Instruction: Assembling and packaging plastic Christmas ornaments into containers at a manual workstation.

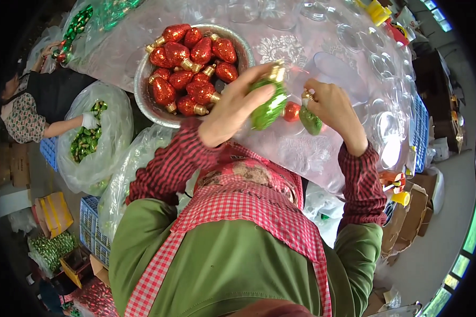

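Left hand (232,108) pinches a green glitter bulb ornament (269,105) just right of the metal bowl (143,84) of red bulbs (190,66); right hand (330,108), farther right, pinches a smaller green bulb (310,120) by its gold cap. Advisable: grip caps, not glitter, over the counter (301,153).

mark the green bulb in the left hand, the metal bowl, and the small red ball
green bulb (269,108), head view, on its glittery body below the gold cap.
metal bowl (143,79), head view, on its left rim.
red ball (291,112), head view, on its middle, between the hands.
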